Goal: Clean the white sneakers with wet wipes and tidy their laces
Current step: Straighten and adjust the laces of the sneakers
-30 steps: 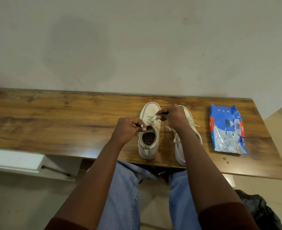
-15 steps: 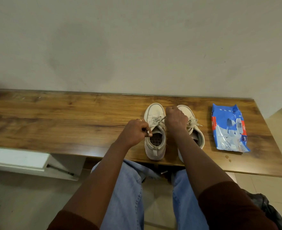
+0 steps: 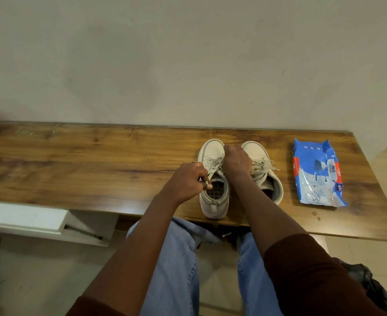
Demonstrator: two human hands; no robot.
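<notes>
A lace point(image 3: 212, 172) of the left-side sneaker point(image 3: 213, 207) is pinched between the thumb and bent forefinger of the left hand point(image 3: 185, 181), just over the outer rim of the shoe's opening. A pale lace tip is seen poking out beside the fingertip. A ring point(image 3: 197, 164) is worn on that hand. From the pinch the strand is drawn up and across the tongue toward the right hand point(image 3: 237, 163). The right hand is held knuckles-up over the gap between the two shoes, its fingers curled downward. Its fingertips are hidden behind the back of the hand, so it cannot be told whether the lace is gripped there.

The left-side sneaker is stood upright on the wooden table point(image 3: 73, 160), toe toward the wall point(image 3: 188, 60) and heel near the front edge, with a dark perforated insole visible inside. The right-side sneaker point(image 3: 256, 149) is set just beside it, toe likewise toward the wall, and its laces point(image 3: 264, 167) are left loosely splayed over the tongue. Part of its near side is covered by the right forearm.

Well apart to the right, a blue pack of wet wipes point(image 3: 316, 174) is laid flat on the table, crumpled, with a few small crumbs point(image 3: 315, 215) near its front end. Below the table edge, blue jeans point(image 3: 176, 258) and dark red sleeves point(image 3: 313, 270) are seen.
</notes>
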